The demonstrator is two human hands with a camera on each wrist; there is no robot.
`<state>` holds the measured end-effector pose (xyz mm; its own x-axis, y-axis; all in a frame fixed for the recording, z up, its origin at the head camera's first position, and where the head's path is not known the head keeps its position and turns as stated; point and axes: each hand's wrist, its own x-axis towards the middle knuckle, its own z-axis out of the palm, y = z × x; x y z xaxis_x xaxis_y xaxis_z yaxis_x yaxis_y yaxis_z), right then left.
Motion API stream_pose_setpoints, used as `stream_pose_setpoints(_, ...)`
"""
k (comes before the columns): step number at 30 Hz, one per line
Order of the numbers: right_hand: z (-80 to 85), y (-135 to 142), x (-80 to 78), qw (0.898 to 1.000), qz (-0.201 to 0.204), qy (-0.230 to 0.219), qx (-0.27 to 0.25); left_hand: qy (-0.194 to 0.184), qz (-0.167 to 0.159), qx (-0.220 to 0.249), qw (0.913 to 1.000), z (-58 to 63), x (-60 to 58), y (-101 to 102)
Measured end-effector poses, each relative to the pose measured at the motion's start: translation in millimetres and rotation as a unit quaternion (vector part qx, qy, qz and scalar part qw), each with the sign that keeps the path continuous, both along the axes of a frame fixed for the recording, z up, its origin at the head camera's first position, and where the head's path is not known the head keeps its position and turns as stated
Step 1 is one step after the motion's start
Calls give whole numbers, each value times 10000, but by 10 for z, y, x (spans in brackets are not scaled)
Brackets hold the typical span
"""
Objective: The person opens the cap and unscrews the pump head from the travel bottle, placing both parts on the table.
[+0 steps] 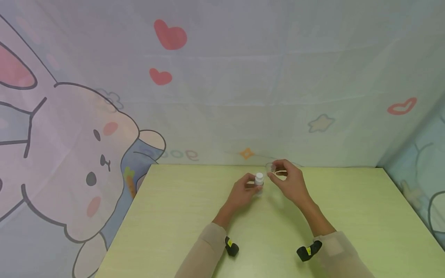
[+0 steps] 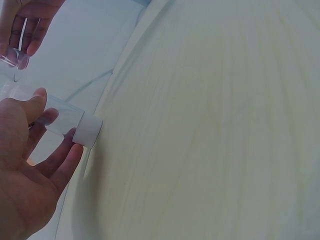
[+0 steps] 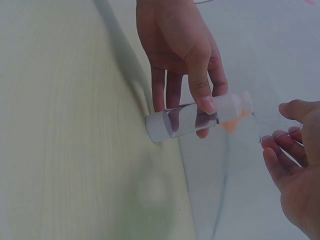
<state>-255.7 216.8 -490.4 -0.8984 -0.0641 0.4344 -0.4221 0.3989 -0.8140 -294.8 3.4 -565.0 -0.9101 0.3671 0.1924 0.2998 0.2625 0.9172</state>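
Note:
A small clear bottle (image 1: 259,180) with a white top and a white base is gripped by my left hand (image 1: 240,194), thumb on one side and fingers on the other. The right wrist view shows the bottle (image 3: 192,120) with its white base (image 3: 158,127) close to the tabletop. To its right, my right hand (image 1: 292,184) pinches a clear cap (image 1: 270,168) between thumb and fingers. The cap (image 2: 19,59) is apart from the bottle's top in the left wrist view, a short distance beyond it.
Both hands are over the far part of a pale wooden table (image 1: 167,216). Right behind its back edge hangs a printed cloth (image 1: 222,96) with hearts and a cartoon rabbit. Black wrist cameras (image 1: 308,251) sit at both sleeves.

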Motion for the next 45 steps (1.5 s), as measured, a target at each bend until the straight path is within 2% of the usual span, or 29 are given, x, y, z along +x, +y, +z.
stream_pose_setpoints(20, -125, 31, -3, 9998, -105, -163, 88, -52, 3, -41, 10000, -6, 3, 1)
stream_pose_setpoints(32, -204, 14, 15, 9996, -66, -248, -78, -69, 8, -82, 9999, -29, -6, -7)
stream_pose_setpoints(45, -283, 23, 4, 9994, -157, -281, 98, -38, -65, -66, 10000, -19, -9, -5)
